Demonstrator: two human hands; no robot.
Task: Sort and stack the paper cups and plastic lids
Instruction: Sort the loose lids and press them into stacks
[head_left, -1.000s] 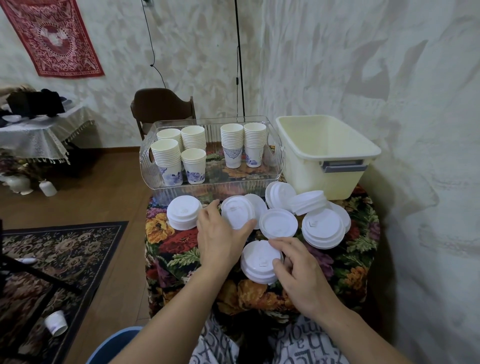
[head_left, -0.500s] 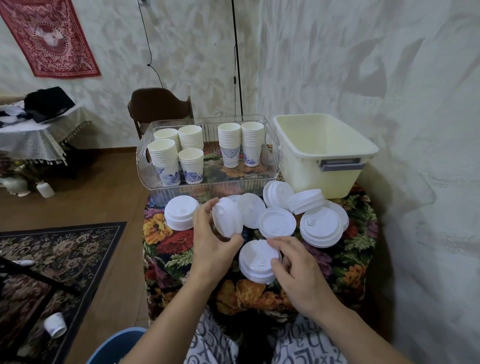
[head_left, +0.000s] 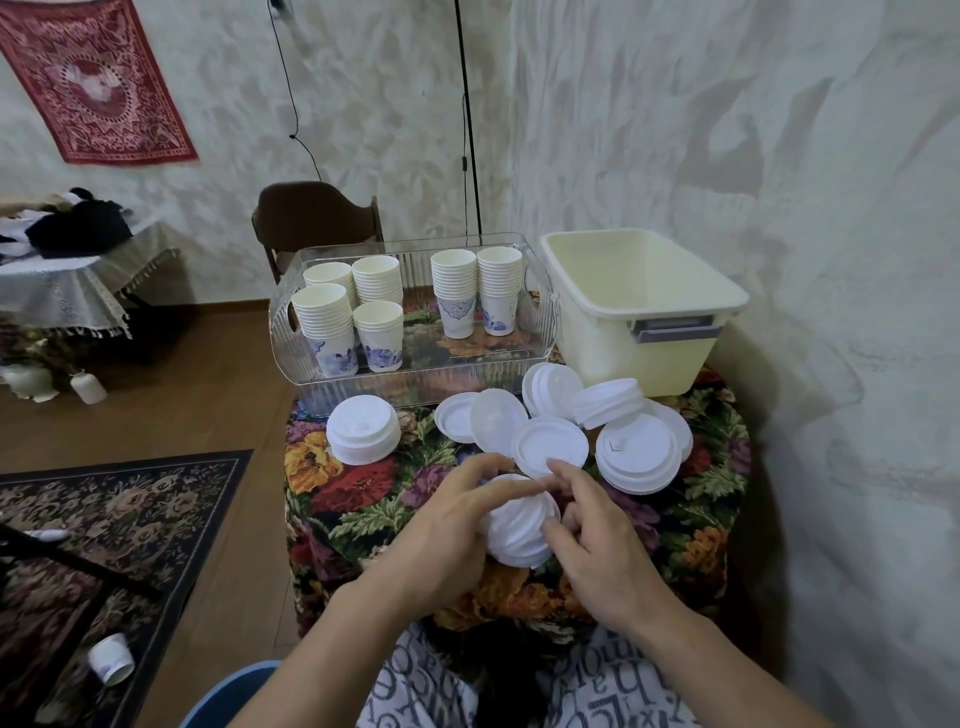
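Note:
A small stack of white plastic lids (head_left: 517, 527) sits near the front of the floral table. My left hand (head_left: 447, 535) holds it from the left, fingers curled over its top. My right hand (head_left: 592, 540) holds its right side with curled fingers. More white lids lie behind: a neat stack (head_left: 363, 428) at the left, a stack (head_left: 638, 451) at the right, loose lids (head_left: 550, 444) in the middle and a tilted stack (head_left: 608, 402). Several stacks of paper cups (head_left: 324, 325) stand in a clear tray (head_left: 415, 382).
A cream plastic bin (head_left: 670, 358) stands at the back right, close to the wall. A brown chair (head_left: 317, 218) is behind the tray. On the rug at the lower left lies one paper cup (head_left: 110, 659). A blue object (head_left: 228, 699) is by my knees.
My left hand carried the lid it had picked up from the middle of the table down onto the front stack. Both hands now close around that stack.

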